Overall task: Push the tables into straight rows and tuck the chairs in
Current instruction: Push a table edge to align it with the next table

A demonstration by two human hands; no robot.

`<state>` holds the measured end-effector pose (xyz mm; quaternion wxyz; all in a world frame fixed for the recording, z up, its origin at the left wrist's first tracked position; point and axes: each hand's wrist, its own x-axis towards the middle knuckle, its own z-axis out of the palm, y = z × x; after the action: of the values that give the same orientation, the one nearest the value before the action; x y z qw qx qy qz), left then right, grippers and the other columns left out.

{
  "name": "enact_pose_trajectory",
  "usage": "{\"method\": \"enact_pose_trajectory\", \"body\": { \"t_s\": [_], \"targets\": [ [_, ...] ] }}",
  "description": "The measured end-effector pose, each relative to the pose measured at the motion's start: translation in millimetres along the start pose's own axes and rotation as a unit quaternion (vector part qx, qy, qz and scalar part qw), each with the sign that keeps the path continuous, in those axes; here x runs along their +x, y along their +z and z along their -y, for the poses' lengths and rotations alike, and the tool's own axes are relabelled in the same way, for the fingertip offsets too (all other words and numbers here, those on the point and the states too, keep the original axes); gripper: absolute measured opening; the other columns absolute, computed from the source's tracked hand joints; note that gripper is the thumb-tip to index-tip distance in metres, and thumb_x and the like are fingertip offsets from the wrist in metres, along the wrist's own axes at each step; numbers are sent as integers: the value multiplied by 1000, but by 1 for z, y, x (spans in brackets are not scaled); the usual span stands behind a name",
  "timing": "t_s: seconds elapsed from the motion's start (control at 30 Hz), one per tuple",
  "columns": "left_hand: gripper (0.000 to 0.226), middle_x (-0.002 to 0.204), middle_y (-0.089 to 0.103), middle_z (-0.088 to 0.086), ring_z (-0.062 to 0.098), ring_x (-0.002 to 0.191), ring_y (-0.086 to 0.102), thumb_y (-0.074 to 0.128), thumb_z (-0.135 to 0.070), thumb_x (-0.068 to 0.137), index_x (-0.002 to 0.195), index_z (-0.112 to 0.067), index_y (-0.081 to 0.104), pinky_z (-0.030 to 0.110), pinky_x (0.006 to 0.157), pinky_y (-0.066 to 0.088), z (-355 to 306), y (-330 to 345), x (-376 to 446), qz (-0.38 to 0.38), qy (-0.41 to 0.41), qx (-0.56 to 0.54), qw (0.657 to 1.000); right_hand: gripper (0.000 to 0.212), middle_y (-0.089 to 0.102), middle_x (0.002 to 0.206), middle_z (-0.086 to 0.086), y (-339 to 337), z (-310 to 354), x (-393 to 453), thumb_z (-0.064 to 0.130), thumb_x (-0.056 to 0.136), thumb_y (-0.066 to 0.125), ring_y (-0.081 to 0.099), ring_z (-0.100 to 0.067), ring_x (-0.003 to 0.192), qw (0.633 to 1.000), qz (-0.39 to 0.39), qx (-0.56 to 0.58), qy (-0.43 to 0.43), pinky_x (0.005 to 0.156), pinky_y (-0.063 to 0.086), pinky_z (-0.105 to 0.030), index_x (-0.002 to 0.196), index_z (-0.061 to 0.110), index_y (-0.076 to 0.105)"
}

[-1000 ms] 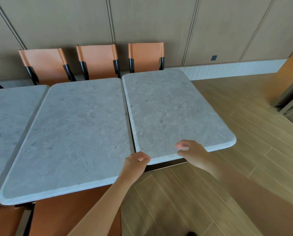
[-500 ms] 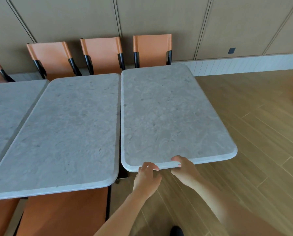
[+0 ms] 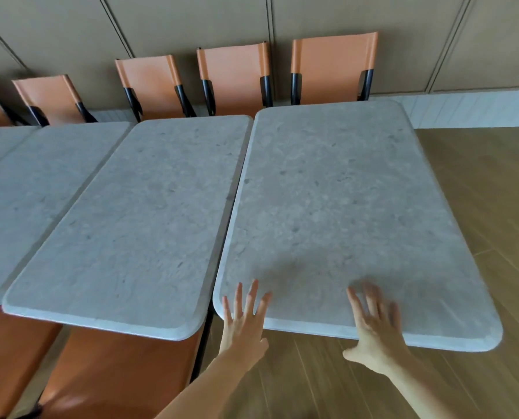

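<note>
Grey stone counter [image 3: 327, 207] stretches lengthwise away from both hands. Left hand [image 3: 241, 322] and right hand [image 3: 376, 325] lie on its near edge, fingers spread, gripping nothing.

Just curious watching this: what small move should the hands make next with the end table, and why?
Probably a short push away from the person. Both hands, left and right, lie open at the end table near edge, which sits nearer the person than the next table edge, so the row looks uneven.

Both hands [image 3: 243, 322] off the end table's [image 3: 336, 207] edge, fingers [image 3: 370, 300] now spread.
</note>
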<state>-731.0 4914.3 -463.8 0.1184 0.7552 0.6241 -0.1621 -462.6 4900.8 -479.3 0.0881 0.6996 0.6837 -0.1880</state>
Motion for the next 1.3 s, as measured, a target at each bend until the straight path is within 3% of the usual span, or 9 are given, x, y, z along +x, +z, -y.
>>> {"method": "enact_pose_trajectory", "body": {
  "t_s": [0.1, 0.2, 0.3, 0.37, 0.67, 0.87, 1.07, 1.2, 1.3],
  "targets": [
    [114, 158, -42, 14, 49, 147, -31, 61, -44, 93, 152, -26, -34, 71, 116, -6, 4, 19, 13, 14, -30, 44, 998, 157, 27, 159, -17, 28, -5, 7, 49, 18, 91, 26, -37, 144, 998, -59, 30, -12, 110, 30, -66, 155, 19, 22],
    [128, 161, -33, 21, 54, 149, -20, 69, -38, 86, 147, -22, -42, 74, 116, 1, 1, 35, 15, -15, -46, 42, 998, 150, 42, 151, -20, 34, -3, 7, 43, 17, 98, 38, -39, 138, 996, -83, 35, -16, 107, 31, -67, 150, 18, 34],
    [121, 151, 43, 28, 57, 140, 35, 96, -31, 44, 148, -18, 34, 71, 110, 34, 3, 42, 27, -65, -7, 1, 998, 136, 49, 140, -22, 30, 1, 9, 34, 18, 99, 47, -44, 127, 995, -98, 11, -5, 101, 33, -67, 140, 15, 44],
    [109, 131, 56, 24, 53, 131, 47, 97, -40, 32, 127, -18, 49, 71, 107, 39, 9, 43, 36, -80, 22, 14, 996, 128, 50, 135, -23, 28, 4, 10, 32, 20, 99, 49, -45, 122, 995, -97, -17, 6, 98, 34, -68, 136, 13, 50],
    [95, 153, 42, 29, 59, 142, 32, 96, -56, 44, 111, -7, 50, 79, 107, 19, 20, 59, 56, -166, 101, 62, 979, 137, 37, 147, -31, 39, 4, 14, 44, 24, 98, 44, -48, 133, 990, -122, -60, 36, 102, 27, -78, 145, 3, 48],
    [95, 150, 43, 33, 61, 138, 35, 99, -48, 43, 110, -6, 47, 84, 101, 29, 24, 64, 59, -181, 119, 63, 974, 130, 41, 146, -32, 46, 10, 13, 41, 31, 98, 40, -46, 139, 984, -157, -60, 63, 102, 32, -76, 145, 3, 47],
    [117, 154, 38, 32, 61, 141, 31, 97, -47, 49, 145, -12, 39, 84, 102, 28, 23, 62, 58, -187, 122, 49, 974, 132, 37, 153, -25, 50, 6, 10, 65, 38, 90, 37, -47, 141, 983, -156, -92, 42, 104, 25, -75, 147, 5, 44],
    [125, 155, 36, 33, 62, 141, 30, 98, -42, 51, 153, -12, 31, 85, 100, 29, 24, 60, 57, -182, 123, 60, 974, 125, 42, 150, -27, 52, 8, 12, 36, 38, 99, 40, -47, 139, 980, -160, -99, 60, 103, 29, -76, 145, 1, 45],
    [127, 155, 36, 34, 63, 140, 31, 99, -32, 52, 154, -10, 27, 85, 99, 31, 25, 59, 56, -186, 123, 71, 972, 97, 43, 150, -27, 56, 9, 14, 1, 58, 81, 41, -48, 138, 972, -189, -118, 70, 103, 31, -76, 146, 1, 40]
  ]
}}
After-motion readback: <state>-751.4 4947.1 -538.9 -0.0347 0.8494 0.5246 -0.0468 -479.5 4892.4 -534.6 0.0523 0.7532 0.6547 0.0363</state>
